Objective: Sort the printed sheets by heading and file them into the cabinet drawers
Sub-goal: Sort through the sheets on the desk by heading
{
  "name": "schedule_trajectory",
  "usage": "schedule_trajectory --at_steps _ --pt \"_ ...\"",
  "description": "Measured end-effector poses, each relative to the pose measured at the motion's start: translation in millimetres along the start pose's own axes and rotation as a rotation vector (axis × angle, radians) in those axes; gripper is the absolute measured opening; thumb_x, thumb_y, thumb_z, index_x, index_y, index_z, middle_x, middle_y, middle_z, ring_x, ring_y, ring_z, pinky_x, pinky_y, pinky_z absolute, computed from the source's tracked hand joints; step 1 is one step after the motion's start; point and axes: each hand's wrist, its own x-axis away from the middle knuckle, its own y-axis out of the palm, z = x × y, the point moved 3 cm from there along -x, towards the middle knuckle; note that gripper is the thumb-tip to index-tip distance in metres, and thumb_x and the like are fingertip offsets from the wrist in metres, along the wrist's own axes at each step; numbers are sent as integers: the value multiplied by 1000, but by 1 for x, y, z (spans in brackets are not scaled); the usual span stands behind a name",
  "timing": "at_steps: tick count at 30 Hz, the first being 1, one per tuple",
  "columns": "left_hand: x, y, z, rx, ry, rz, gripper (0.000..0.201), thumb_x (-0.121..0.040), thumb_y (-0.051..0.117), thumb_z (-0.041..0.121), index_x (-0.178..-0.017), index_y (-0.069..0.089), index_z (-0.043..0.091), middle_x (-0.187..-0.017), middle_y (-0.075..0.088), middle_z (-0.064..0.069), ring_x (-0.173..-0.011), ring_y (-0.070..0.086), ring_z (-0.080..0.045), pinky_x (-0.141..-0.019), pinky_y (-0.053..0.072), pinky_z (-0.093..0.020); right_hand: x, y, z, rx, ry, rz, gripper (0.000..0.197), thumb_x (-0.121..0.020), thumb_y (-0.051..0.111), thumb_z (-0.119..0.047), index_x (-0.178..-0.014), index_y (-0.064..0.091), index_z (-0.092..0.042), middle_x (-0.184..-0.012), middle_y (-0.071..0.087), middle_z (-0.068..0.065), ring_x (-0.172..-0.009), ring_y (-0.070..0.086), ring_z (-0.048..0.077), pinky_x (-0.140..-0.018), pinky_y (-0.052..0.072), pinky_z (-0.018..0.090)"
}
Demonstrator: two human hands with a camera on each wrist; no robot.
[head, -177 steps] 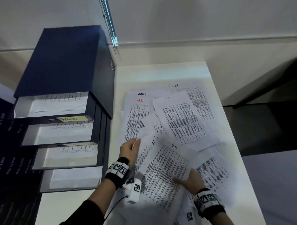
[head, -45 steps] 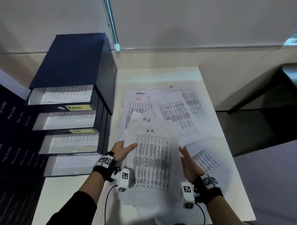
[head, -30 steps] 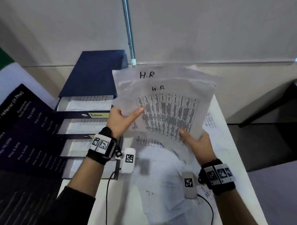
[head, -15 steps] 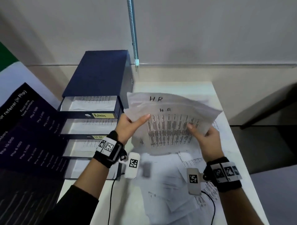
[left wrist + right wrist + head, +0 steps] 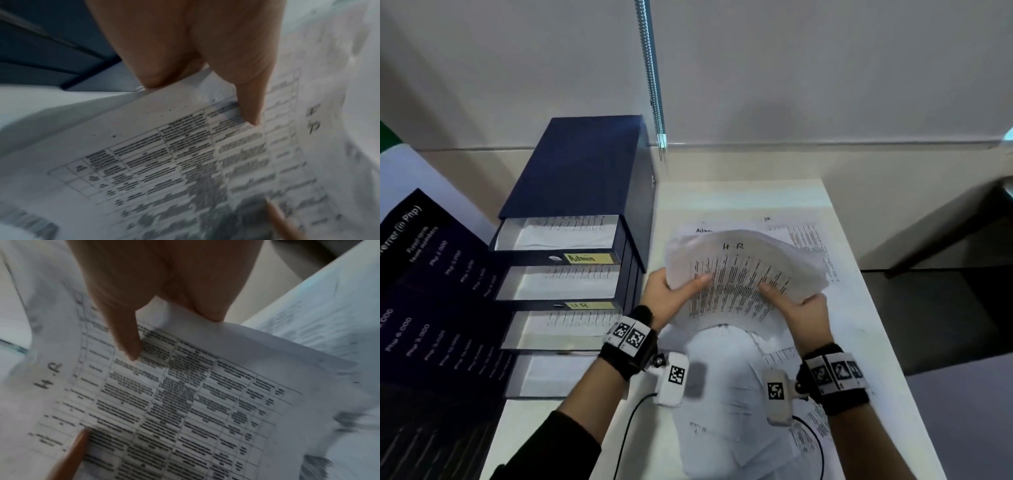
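Observation:
I hold a small stack of H.R sheets [image 5: 736,274] above the table, bowed upward in the middle. My left hand [image 5: 671,294] pinches its left edge, thumb on the print. My right hand [image 5: 796,303] pinches the right edge the same way. The left wrist view shows the left thumb on the printed table of the H.R sheets [image 5: 185,154]. In the right wrist view the heading "H.R" reads on the same sheets [image 5: 185,394]. The dark blue cabinet [image 5: 582,171] stands left, several drawers pulled out; one label reads Admin [image 5: 587,258], the one below H.R [image 5: 585,305].
More printed sheets [image 5: 726,404] lie scattered on the white table [image 5: 743,195], one headed Admin [image 5: 703,230]. A dark poster [image 5: 424,291] leans at the left. A metal hose [image 5: 650,75] runs down the wall. The table's right edge drops to dark floor.
Both hands gathered the H.R sheets from the table, lifted them upright, then lowered them and pushed the sides together, so the stack now bows.

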Motion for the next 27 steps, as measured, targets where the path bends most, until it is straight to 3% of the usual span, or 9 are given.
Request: schedule_trajectory --at_steps 3,7,10,12,17,19,22,24,27 --pt "-11 -13 -1 29 1 42 40 -73 85 27 -105 69 7 -99 70 -7 -95 66 -18 -89 54 -36 -9 -9 6 2 9 -29 40 -73 80 -3 -110 66 -1 -101 75 9 -94 72 22 -80 59 37" --pt "-9 -11 -34 -35 -134 -28 50 -74 83 25 -117 64 10 -111 73 -4 -105 69 -17 -98 52 -48 -15 -7 43 204 127 -25 32 -72 84 -17 -100 68 -14 -95 75 4 -90 72 21 -85 57 50" --pt "-4 2 -33 -93 -122 -41 28 -83 75 32 -109 68 25 -108 74 5 -104 68 -10 -96 54 -41 -15 1 44 232 98 -7 15 -80 78 -19 -93 70 -18 -92 75 3 -89 71 21 -86 57 50" --pt "-2 7 -21 -70 -77 -23 16 -89 69 30 -105 68 29 -105 74 9 -104 68 -7 -93 54 -30 -10 5 31 169 56 -9 19 -83 75 -20 -100 71 -12 -95 75 3 -92 71 21 -84 57 44" --pt "0 -12 -20 -94 -73 48 27 -90 67 33 -113 66 19 -107 71 8 -100 67 -5 -84 54 -16 -9 1 47 243 101 -99 31 -80 78 -18 -108 67 -10 -101 75 0 -90 71 15 -79 57 31" --pt "7 -23 -40 -188 -162 41 42 -83 67 55 -109 63 22 -100 67 6 -95 65 -10 -88 53 -25 -6 5 72 523 195 -206 28 -82 76 -21 -106 66 -11 -104 73 3 -88 68 17 -77 54 28" --pt "14 -43 -76 -288 -220 50 81 -63 51 91 -103 59 21 -96 57 1 -88 53 -14 -90 51 -46 -3 11 81 743 175 -251 23 -92 63 -29 -97 66 -7 -84 68 3 -76 63 23 -57 44 21" --pt "32 -47 -42 -255 -222 83 65 -76 52 80 -103 59 21 -99 58 -1 -91 54 -16 -93 49 -47 -1 20 61 743 89 -241 33 -93 59 -38 -82 62 -7 -73 65 6 -70 62 29 -55 47 28" --pt "43 -67 -4 -186 -193 117 30 -93 52 50 -105 59 24 -107 62 -8 -97 58 -21 -90 50 -41 11 41 19 636 -37 -307 20 -93 60 -37 -83 58 -19 -76 63 -4 -70 60 12 -60 43 22"
